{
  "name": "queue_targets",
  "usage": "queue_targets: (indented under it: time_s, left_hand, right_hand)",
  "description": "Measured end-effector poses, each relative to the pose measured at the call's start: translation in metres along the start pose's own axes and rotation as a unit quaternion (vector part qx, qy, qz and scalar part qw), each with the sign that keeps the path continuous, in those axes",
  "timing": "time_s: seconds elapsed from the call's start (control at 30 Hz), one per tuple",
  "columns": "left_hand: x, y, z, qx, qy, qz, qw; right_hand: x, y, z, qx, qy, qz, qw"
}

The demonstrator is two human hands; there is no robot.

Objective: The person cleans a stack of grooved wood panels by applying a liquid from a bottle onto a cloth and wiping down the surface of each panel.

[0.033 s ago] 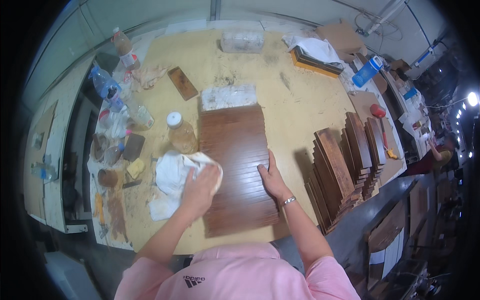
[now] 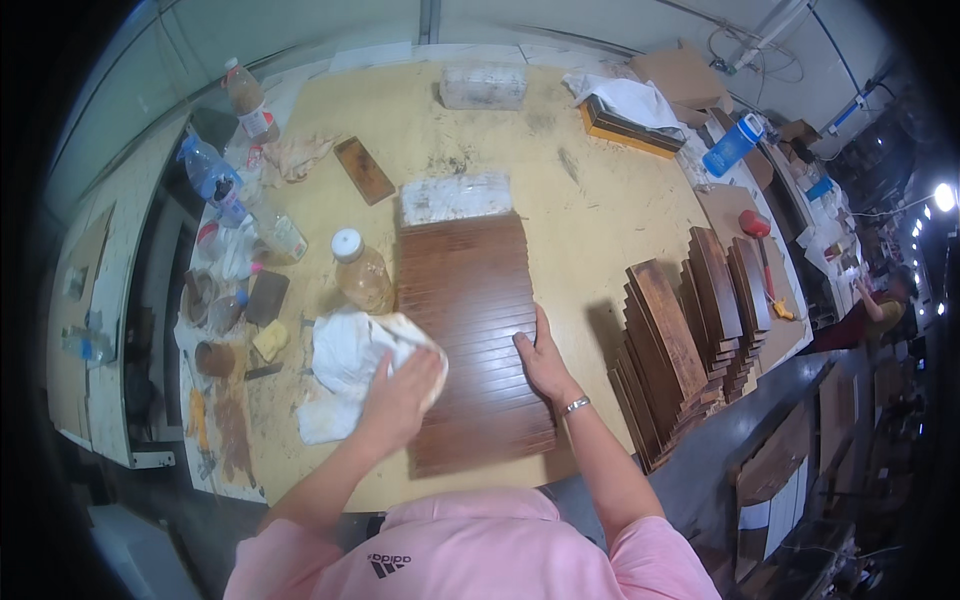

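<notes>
A row of reddish-brown wooden boards (image 2: 470,285), packed edge to edge, lies in front of me. My left hand (image 2: 405,390) is closed on a white cloth (image 2: 345,355) and presses it against the boards' left edge. The cloth has brownish stains, and part of it trails onto the table. On the opposite edge my right hand (image 2: 545,360) grips the boards, its thumb on top and its other fingers partly hidden along the side. A white-wrapped block (image 2: 457,198) touches the boards' far end. Just beyond the cloth stands a white-capped bottle (image 2: 362,275) of amber liquid.
Stepped stacks of brown boards (image 2: 665,330) stand at the right. Several bottles, a yellow sponge (image 2: 270,340) and a brown cup (image 2: 214,358) crowd the left side. Farther off are a loose wooden piece (image 2: 365,170), a wrapped block (image 2: 483,88) and a blue bottle (image 2: 733,146).
My left hand has shifted slightly nearer to me with the cloth along the boards' left edge. My right hand keeps its place on the boards.
</notes>
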State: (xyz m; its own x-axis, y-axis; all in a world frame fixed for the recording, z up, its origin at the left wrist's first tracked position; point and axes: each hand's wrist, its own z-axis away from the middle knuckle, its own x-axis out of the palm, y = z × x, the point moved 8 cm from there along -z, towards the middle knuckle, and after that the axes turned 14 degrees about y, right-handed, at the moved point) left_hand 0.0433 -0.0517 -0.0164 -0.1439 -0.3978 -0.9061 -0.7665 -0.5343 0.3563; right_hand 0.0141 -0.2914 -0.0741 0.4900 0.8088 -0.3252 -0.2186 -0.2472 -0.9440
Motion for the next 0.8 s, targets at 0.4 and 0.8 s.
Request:
queue_targets:
  time_s: [0.4,0.8]
  left_hand:
    - [0.005,0.007,-0.017,-0.013,0.022,0.063,0.998]
    - [0.018,-0.007,-0.022,0.018,-0.106,0.026,0.994]
  right_hand:
    - [-0.002,0.01,-0.002,0.006,0.024,0.017,1.0]
    - [0.001,0.003,-0.005,0.024,-0.006,0.012,1.0]
